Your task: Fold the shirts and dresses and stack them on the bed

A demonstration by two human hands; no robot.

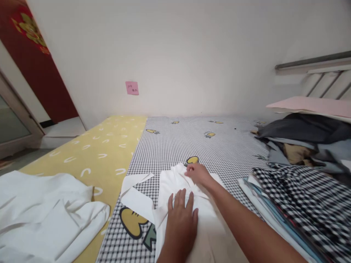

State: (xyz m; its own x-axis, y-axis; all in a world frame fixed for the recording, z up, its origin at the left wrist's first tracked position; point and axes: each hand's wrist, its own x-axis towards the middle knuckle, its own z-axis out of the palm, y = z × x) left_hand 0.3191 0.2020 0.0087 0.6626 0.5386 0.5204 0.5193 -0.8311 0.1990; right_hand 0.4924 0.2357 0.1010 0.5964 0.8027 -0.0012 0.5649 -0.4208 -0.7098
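The white garment (170, 186) lies on a checked sheet (164, 146). In our head view, our hands are apart: our left hand (181, 228) presses flat on it, and our right hand (199, 174) sits at its upper edge, gripping or not, we cannot tell. White cloth (46, 215) lies on a yellow mat (104, 153) to the left.

A pink sticky note (132, 88) with handwriting sits on the white wall (192, 54), above a bed spread with a yellow sheet (109, 146) with white arcs and a gingham sheet (219, 142) printed with yellow cartoon shapes. A bunched white garment (41, 215) lies on the yellow sheet. At right, dark and grey clothes (301, 137) pile under a pink cloth (309, 106), near a black-and-white checked fabric (301, 208). A red door (35, 62) stands far left.
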